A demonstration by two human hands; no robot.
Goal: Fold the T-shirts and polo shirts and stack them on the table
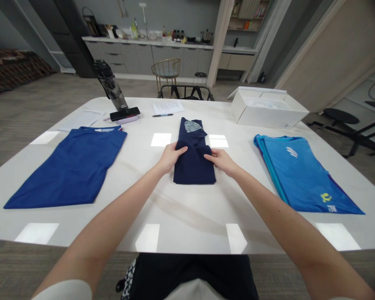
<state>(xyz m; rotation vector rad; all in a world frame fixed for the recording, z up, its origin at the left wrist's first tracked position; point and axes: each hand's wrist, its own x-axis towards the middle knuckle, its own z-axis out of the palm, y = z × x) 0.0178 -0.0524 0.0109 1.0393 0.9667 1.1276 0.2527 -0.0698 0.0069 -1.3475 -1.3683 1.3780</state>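
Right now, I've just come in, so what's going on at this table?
A person has both hands on a folded navy garment lying on the white table. The left hand grips its left edge and the right hand its right edge. A patterned patch shows at its far end. A blue shirt lies flat to the left, and layered brighter blue clothing lies to the right.

The cloth (194,171) is navy; its patch (192,126) grey, apparently mottled; left shirt (67,171) royal blue; table (190,204) white.
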